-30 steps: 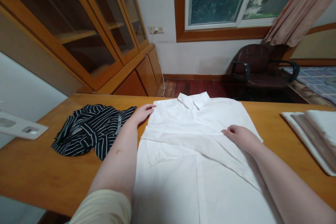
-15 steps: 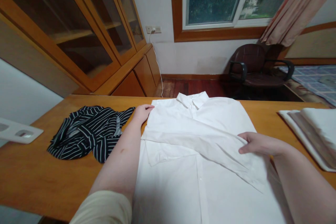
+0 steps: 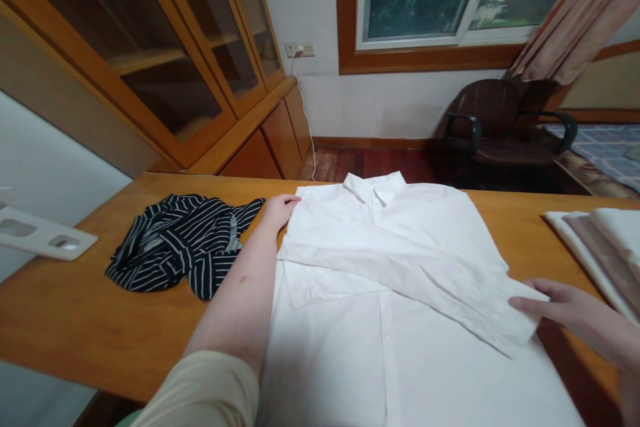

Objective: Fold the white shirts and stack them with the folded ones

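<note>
A white collared shirt lies flat, front up, on the wooden table, collar away from me. One sleeve is folded across the chest, its cuff end at the right. My left hand rests on the shirt's left shoulder edge, fingers curled onto the cloth. My right hand lies flat at the sleeve's cuff end near the shirt's right edge, fingers stretched out and touching the fabric.
A crumpled black-and-white striped garment lies left of the shirt. Folded pale cloths are stacked at the right table edge. A white plastic object sits far left. Beyond the table stand a glass-door cabinet and a dark armchair.
My right hand has slid from the middle of the folded sleeve out to the right, down to its cuff end. My left hand has stayed on the shoulder.
</note>
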The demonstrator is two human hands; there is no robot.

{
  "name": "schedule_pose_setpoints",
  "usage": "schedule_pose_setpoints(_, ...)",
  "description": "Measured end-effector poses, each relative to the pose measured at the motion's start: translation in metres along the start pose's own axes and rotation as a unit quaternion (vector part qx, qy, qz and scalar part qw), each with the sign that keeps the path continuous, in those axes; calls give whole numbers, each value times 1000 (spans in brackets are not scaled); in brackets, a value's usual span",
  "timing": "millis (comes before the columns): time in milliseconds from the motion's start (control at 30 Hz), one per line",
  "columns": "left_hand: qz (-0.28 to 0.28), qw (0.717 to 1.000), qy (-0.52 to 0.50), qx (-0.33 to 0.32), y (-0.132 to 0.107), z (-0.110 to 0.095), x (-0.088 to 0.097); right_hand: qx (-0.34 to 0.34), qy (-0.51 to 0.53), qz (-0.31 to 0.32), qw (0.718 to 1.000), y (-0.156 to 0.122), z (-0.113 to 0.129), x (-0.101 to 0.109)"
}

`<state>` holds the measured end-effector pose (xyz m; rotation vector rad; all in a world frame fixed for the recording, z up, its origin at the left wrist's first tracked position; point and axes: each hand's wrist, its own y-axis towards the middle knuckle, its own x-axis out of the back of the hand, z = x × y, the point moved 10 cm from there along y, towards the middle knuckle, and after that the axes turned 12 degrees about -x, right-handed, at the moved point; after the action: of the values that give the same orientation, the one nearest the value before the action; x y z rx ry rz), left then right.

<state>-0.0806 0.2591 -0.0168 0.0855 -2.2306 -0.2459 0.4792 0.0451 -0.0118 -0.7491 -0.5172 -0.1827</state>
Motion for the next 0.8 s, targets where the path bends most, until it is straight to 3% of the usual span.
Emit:
schedule_pose_setpoints(67, 3, 1000, -3, -1, 0, -2, 0, -39, 131, 21, 990, -5, -17, -9)
schedule_pose_setpoints(133, 5, 1000, -6, 3, 0, -3, 0, -55, 190, -26, 980, -9, -26, -10)
schedule_pose_setpoints(267, 7, 1000, -10, 13, -1, -2, 1, -18, 7, -220, 975, -22, -9, 0)
schedule_pose_setpoints(333, 8, 1000, -8, 11, -1, -2, 0, 1, -69, -252, 965, -26, 3, -2)
schedule_pose_setpoints(433, 9, 1000, -1, 7, 0, 0, -1, -1, -152, -224, 963, -23, 7, -7)
schedule_pose_setpoints(567, 13, 1000, -6, 4, 2, 1, -3, -29, -248, -221, 943, -13, -8, 0)
schedule_pose_setpoints(800, 18, 1000, -5, 4, 1, 2, -5, -31, -317, -176, 931, 7, -27, -13)
